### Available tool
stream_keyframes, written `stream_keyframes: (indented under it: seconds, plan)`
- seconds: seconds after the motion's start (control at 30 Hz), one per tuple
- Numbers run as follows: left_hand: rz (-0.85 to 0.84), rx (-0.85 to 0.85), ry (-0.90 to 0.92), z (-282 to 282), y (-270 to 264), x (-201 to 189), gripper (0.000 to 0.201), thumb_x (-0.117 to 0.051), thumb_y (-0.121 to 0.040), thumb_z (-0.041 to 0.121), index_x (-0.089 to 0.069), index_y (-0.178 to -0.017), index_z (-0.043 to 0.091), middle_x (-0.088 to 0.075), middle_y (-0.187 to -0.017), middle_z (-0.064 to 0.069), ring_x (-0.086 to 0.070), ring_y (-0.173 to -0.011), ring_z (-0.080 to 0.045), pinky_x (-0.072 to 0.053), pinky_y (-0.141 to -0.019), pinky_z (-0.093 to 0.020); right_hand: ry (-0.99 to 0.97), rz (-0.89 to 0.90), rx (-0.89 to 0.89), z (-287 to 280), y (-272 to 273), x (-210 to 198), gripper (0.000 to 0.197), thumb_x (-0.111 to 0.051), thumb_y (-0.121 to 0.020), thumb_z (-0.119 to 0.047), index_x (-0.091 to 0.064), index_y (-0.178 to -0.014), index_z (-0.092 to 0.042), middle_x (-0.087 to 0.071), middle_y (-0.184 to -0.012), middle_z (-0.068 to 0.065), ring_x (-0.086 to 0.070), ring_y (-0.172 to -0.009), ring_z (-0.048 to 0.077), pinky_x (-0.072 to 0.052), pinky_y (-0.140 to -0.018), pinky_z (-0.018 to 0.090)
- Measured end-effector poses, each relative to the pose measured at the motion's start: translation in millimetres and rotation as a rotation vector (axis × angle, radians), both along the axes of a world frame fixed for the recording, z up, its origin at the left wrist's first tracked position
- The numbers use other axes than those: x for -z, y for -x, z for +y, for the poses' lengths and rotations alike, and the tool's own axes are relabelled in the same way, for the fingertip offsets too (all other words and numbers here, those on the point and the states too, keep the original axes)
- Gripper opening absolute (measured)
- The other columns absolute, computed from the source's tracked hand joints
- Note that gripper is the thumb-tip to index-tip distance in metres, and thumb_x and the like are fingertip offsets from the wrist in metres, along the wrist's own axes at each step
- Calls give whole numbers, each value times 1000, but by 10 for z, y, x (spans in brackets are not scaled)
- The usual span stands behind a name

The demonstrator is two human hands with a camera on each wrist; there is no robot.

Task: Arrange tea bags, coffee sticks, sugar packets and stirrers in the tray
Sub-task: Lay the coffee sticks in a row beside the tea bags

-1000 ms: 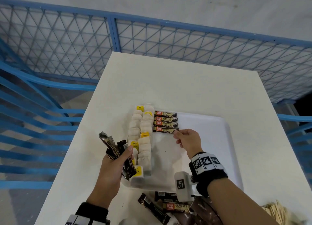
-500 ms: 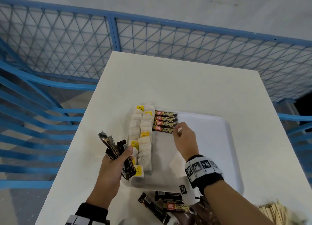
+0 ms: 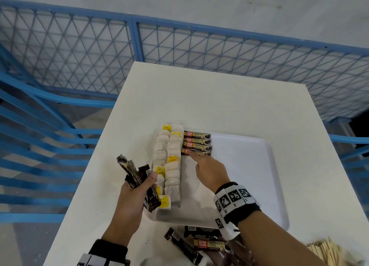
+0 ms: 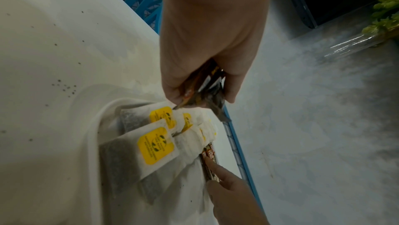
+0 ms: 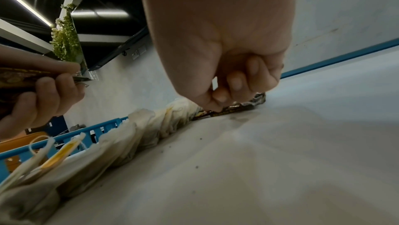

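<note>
Fenced indoor work area, blue mesh fencing (image 3: 79, 52), white table (image 3: 209, 97), concrete floor (image 4: 313, 126)

Your right hand (image 3: 210, 170) has slid from the right end of the nearest coffee stick (image 3: 196, 152) in the tray to its left end, beside the tea bags (image 3: 173, 161). The pinch it had there is gone; now its index fingertip (image 3: 189, 153) presses down on the stick's red label, other fingers curled under.

White table (image 3: 219, 97), blue mesh fence (image 3: 79, 52)
</note>
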State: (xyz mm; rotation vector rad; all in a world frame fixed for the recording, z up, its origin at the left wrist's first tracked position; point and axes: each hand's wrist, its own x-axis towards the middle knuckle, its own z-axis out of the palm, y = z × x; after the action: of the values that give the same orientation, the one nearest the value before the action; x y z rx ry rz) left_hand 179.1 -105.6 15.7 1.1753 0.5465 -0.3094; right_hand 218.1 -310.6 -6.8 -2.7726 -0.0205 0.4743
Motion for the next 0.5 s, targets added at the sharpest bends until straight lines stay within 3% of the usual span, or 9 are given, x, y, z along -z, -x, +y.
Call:
stream_keyframes:
  seconds: [0.13, 0.2, 0.3, 0.4, 0.5]
  plan:
    - [-8, -1, 22, -35, 12, -53, 14, -63, -85, 12, -65, -97, 6, -67, -71, -2, -65, -66, -12, -53, -68, -31, -44, -47, 7, -1, 5, 0, 49, -32, -98, -17, -28, -144, -33, -60, -113, 6, -57, -99, 24, -50, -79, 36]
    - [-20, 12, 31, -70, 17, -87, 6, -62, -86, 12, -65, -91, 10, -68, -64, 3, -66, -60, -6, -52, -64, -28, -89, -116, 30, 27, 36, -37, 45, -32, -99, -20, -32, -143, -29, -61, -110, 6, -57, -96, 24, -49, -77, 36]
    - [-37, 27, 37, -134, 17, -148, 6, -62, -85, 11, -65, -90, 10, -70, -64, 3, -67, -61, -8, -53, -62, -28, -288, -190, 55, 127, 116, -173, 31, -39, -98, -26, -52, -125, -18, -65, -95, 3, -58, -79, 17, -47, -69, 31]
    - [-73, 37, 46, -176, -2, -186, 27, -67, -75, 17, -65, -98, 4, -72, -76, -5, -69, -72, -16, -52, -70, -32, -631, -39, 27, 280, 263, -327, 29, -47, -95, -39, -61, -95, -14, -55, -65, -3, -44, -54, 5, -37, -55, 19]
    - [-83, 25, 61, -195, -20, -203, 36, -69, -68, 20, -65, -98, 0, -73, -80, -9, -70, -76, -20, -56, -66, -30, -756, 135, 2, 364, 386, -346, 26, -61, -84, -47, -58, -82, -22, -62, -73, 9, -51, -62, 8, -41, -61, 20]
